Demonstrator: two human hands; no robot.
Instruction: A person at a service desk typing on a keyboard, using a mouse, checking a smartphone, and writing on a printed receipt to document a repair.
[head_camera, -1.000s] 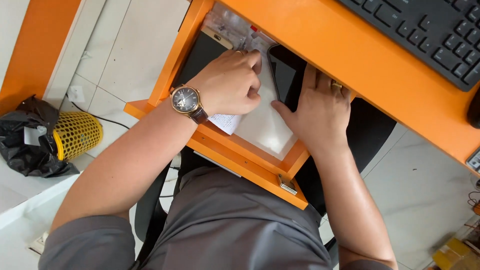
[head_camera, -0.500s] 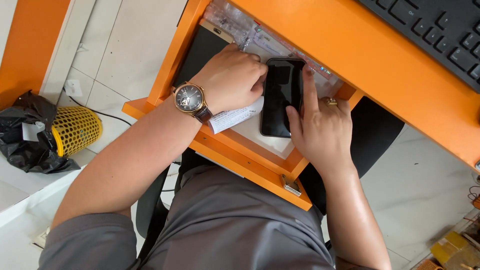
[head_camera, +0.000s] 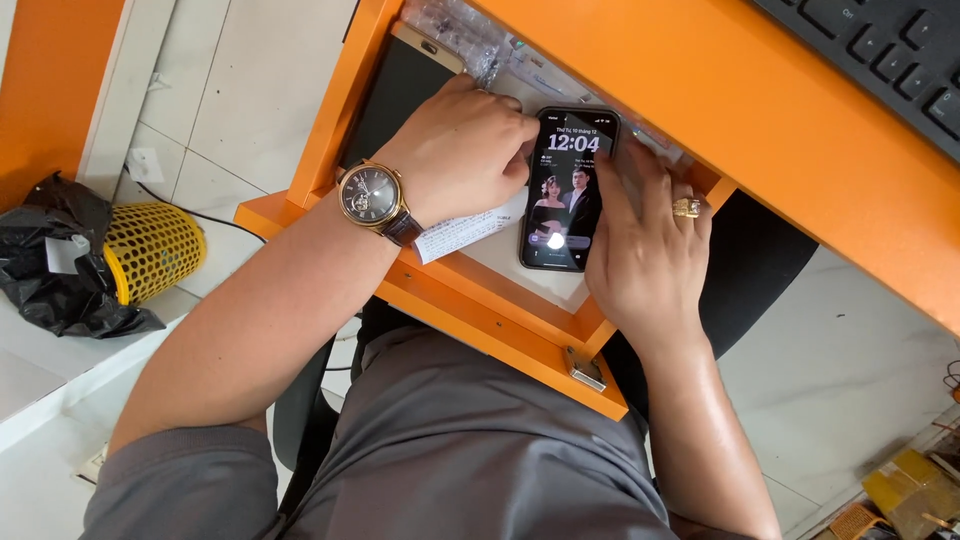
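Head view: looking straight down at both hands inside an open orange wooden drawer under the orange worktop.
Phone: black rectangular smartphone lies flat in the drawer, screen lit and facing up.
Left hand: wearing a gold round wristwatch with brown strap, fingers curled together against the phone's left edge.
Right hand: gold ring on one finger, fingers lying side by side along the phone's right edge, touching it.
Paper: white slip under the left wrist, just beside the phone.
Keyboard: black, top right on the worktop.
Floor: yellow mesh bin with black plastic bag, well apart at left.
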